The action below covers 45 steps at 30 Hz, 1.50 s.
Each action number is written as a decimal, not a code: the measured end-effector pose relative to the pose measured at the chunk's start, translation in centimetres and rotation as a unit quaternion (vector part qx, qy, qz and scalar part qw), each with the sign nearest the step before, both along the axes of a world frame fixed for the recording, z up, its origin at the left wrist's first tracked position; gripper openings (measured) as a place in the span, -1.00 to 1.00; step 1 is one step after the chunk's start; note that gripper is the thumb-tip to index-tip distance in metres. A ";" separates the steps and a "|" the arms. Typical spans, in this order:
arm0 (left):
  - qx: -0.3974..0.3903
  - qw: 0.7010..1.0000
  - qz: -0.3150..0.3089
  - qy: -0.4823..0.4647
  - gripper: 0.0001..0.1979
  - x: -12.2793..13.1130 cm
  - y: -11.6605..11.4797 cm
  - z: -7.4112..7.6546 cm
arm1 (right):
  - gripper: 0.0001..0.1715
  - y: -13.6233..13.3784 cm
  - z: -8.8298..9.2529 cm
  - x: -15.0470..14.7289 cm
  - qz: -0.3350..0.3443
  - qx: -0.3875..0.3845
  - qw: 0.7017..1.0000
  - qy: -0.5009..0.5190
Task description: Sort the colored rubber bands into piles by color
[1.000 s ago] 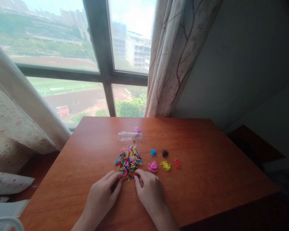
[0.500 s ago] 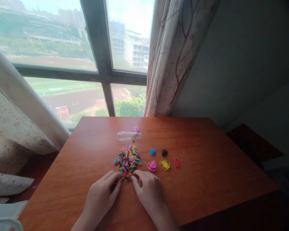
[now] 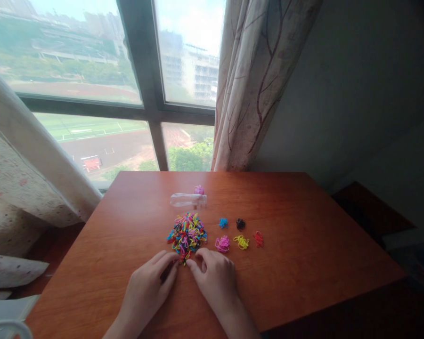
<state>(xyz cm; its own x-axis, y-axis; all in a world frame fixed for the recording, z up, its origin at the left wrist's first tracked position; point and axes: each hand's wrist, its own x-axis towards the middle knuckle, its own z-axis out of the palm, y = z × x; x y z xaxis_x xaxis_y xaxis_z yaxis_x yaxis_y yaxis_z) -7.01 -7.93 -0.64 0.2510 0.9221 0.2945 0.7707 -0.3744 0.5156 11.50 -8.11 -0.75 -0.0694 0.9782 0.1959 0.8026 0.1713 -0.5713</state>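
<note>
A mixed heap of small coloured rubber bands (image 3: 187,231) lies on the wooden table. Just in front of it, a few loose bands (image 3: 185,259) sit between my two hands. My left hand (image 3: 153,278) has its thumb and index fingertips pinched together at the left edge of these bands, on what looks like a rubber band. From the other side, my right hand (image 3: 215,273) touches them with its thumb tip, while its index finger stays a little apart. To the right are small single-colour piles: blue (image 3: 223,223), black (image 3: 240,223), pink (image 3: 222,244), yellow (image 3: 241,242) and red (image 3: 258,239).
Behind the heap lies a clear plastic bag or tube (image 3: 188,200) with a pink item (image 3: 199,189) beside it. The table (image 3: 304,268) stands against a window with curtains (image 3: 247,94) on both sides. A white object (image 3: 7,315) is at the lower left.
My right thumb has moved left across the loose bands, closer to my left fingertips. My left hand and the piles look the same, apart from a slight camera shift.
</note>
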 end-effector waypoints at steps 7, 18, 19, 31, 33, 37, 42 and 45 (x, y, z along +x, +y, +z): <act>-0.008 1.000 -0.004 0.002 -0.84 -0.1 -0.1 -0.2 | -0.84 0.0 -0.3 0.2 -0.004 0.004 1.000 0.003; -0.005 1.000 0.001 0.000 -0.83 0.0 -0.1 0.0 | -0.81 -0.1 -0.3 0.4 0.021 0.008 1.000 0.017; -0.006 1.000 0.002 -0.001 -0.83 0.0 -0.1 0.1 | -0.81 -0.1 -0.3 0.4 0.023 0.010 1.000 0.017; -0.004 1.000 0.003 0.002 -0.84 -0.1 -0.1 -0.2 | -0.80 -0.3 -0.4 0.5 0.009 0.054 0.994 0.091; -0.007 1.000 0.001 0.003 -0.84 -0.1 -0.1 -0.2 | -0.79 -0.4 -0.4 0.5 0.025 0.070 0.995 0.067; -0.013 1.000 0.002 0.006 -0.84 -0.1 -0.1 -0.3 | -0.78 -0.4 -0.3 0.4 0.026 0.089 0.995 0.039; -0.018 1.000 0.003 0.010 -0.83 -0.1 -0.1 -0.4 | -0.77 -0.3 0.2 0.7 -0.003 0.080 0.992 0.097; -0.017 1.000 0.000 0.010 -0.83 -0.2 -0.2 -0.4 | -0.74 -0.3 0.6 2.4 -0.029 0.076 0.987 0.138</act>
<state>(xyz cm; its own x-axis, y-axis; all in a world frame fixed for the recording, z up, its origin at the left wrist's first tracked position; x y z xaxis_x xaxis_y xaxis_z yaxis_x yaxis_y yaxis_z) -7.16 -8.11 -1.05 0.2563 0.9316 0.2578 0.7810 -0.3568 0.5125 13.86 -8.38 -0.17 0.0630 0.9365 0.3449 0.6307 0.2305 -0.7410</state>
